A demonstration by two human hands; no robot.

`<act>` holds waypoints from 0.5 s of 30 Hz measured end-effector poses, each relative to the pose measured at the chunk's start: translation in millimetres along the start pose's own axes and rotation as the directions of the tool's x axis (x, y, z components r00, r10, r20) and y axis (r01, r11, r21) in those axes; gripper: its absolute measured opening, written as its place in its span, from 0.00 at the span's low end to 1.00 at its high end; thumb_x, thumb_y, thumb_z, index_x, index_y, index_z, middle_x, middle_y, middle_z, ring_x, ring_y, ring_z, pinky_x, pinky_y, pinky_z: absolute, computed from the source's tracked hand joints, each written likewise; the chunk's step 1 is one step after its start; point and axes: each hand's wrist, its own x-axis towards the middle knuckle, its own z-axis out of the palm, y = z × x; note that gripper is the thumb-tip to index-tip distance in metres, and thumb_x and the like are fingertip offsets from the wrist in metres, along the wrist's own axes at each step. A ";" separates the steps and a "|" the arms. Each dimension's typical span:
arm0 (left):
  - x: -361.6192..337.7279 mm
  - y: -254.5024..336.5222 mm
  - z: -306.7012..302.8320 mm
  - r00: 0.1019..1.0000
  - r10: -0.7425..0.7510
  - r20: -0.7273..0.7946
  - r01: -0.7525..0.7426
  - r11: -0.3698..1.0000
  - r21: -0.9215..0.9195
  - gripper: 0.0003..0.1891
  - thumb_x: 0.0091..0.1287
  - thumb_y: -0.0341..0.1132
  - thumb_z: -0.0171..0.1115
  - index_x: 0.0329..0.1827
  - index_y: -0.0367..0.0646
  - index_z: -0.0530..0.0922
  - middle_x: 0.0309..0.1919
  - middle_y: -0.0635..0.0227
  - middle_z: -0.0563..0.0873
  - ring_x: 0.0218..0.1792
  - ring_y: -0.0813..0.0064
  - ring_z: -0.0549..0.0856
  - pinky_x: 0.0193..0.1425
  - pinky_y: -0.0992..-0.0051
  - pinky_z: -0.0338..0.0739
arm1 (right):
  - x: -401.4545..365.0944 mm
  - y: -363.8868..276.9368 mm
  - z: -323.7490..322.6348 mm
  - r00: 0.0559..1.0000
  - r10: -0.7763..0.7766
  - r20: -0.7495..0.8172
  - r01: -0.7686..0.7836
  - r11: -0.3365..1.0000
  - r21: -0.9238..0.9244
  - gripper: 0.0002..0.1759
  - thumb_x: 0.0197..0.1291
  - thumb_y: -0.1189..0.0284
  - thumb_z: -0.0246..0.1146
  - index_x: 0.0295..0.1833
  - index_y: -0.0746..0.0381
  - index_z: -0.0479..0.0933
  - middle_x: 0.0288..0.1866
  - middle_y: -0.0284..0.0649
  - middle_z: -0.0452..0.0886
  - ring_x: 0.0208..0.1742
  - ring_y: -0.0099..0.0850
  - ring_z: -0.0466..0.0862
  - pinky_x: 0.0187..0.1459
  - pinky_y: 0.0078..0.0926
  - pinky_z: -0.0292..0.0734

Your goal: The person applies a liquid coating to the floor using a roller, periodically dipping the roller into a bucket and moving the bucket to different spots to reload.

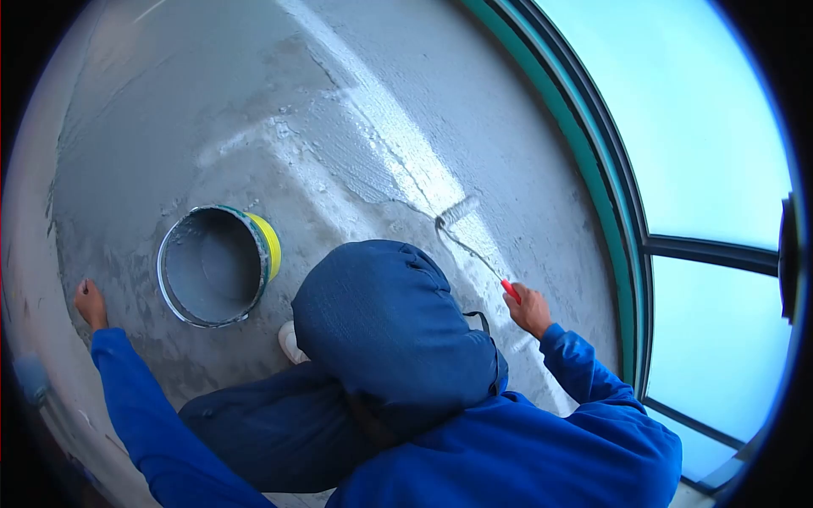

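My right hand is wrapped round the red handle of a paint roller. Its thin wire frame runs up and left, and the grey-coated sleeve rests on the floor, at the edge of wet grey coating. My left hand is closed in a loose fist beside the wall at far left, with nothing seen in it. Between that hand and my knee stands a bucket with a yellow band, its inside coated grey, apart from both hands.
Bare, patchy concrete floor lies around the bucket. A pale wall rises along the left. On the right, a dark and green window frame borders bright panes. My bent knee and white shoe are in the middle.
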 end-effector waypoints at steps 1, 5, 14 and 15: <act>1.3 4.0 5.1 1.000 -0.015 0.006 0.015 0.999 -0.036 0.20 0.65 0.41 0.55 0.51 0.34 0.80 0.42 0.58 0.86 0.42 0.64 0.84 0.47 0.70 0.75 | -20.3 9.7 2.5 0.999 0.034 0.014 -0.034 0.999 0.000 0.14 0.59 0.62 0.59 0.44 0.62 0.77 0.30 0.55 0.80 0.34 0.54 0.81 0.36 0.48 0.74; -3.3 19.9 29.3 0.983 -0.181 0.011 0.180 0.965 -0.190 0.20 0.66 0.42 0.54 0.52 0.36 0.80 0.40 0.61 0.86 0.38 0.67 0.84 0.45 0.71 0.75 | -81.9 26.9 -5.7 0.995 0.098 -0.006 -0.097 0.993 0.067 0.14 0.60 0.64 0.59 0.47 0.62 0.76 0.32 0.54 0.81 0.35 0.53 0.81 0.37 0.45 0.75; 16.1 38.2 109.4 0.959 -0.281 0.030 0.276 0.908 -0.316 0.20 0.62 0.43 0.55 0.52 0.40 0.81 0.46 0.59 0.85 0.47 0.61 0.84 0.52 0.66 0.76 | -25.4 -21.0 12.2 0.992 -0.087 -0.091 0.093 0.994 0.061 0.16 0.61 0.61 0.59 0.46 0.61 0.76 0.31 0.54 0.81 0.34 0.54 0.81 0.36 0.47 0.74; 17.7 49.6 106.6 0.962 -0.273 0.026 0.268 0.916 -0.299 0.20 0.62 0.43 0.55 0.51 0.40 0.81 0.46 0.59 0.85 0.47 0.61 0.84 0.52 0.66 0.76 | -10.0 -34.8 15.4 0.964 -0.133 -0.230 0.184 0.959 0.216 0.15 0.61 0.61 0.59 0.45 0.60 0.76 0.30 0.54 0.80 0.33 0.54 0.81 0.35 0.48 0.74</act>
